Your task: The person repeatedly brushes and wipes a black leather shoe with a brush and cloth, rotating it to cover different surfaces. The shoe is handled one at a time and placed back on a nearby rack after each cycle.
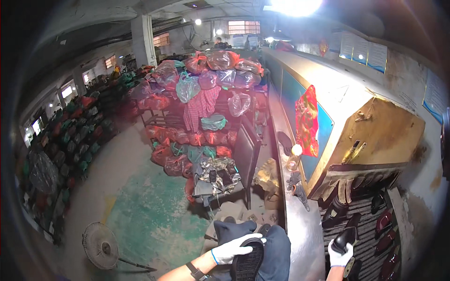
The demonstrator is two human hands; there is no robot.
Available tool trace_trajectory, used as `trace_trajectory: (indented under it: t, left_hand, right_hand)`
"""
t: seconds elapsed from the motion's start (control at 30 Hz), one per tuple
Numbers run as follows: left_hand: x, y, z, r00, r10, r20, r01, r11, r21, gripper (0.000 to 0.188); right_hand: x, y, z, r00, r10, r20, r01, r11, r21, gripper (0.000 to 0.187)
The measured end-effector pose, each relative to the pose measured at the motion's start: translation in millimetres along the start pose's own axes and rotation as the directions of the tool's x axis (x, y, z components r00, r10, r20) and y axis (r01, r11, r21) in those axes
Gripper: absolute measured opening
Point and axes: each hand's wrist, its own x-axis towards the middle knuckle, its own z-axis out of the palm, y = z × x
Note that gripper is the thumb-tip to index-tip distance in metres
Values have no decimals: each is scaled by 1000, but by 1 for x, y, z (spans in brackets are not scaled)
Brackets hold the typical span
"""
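In a white glove, my left hand [230,250] is closed round a black shoe [248,263] held over my lap. Its ribbed sole faces up toward me. Off to the right, my right hand [339,257], also gloved in white, grips a glossy black shoe [345,239] above the slatted conveyor [330,234]. Close to that hand, other black shoes [335,209] and dark red shoes [383,220] lie on the slats.
A metal ledge [302,243] runs between my legs and the conveyor, with a dark glove [298,189] on it. The large yellowish machine housing [375,136] overhangs the conveyor. A floor fan [100,246] stands left. Racks of bagged goods [201,136] and a chair [249,159] stand ahead.
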Motion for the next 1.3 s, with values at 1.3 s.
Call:
trace_trajectory:
  t: [1.3]
  left_hand:
    - [40, 51, 4, 966, 214, 144, -239, 955, 179, 110]
  right_hand:
    - [-303, 203, 54, 716, 324, 618, 657, -16, -754, 127]
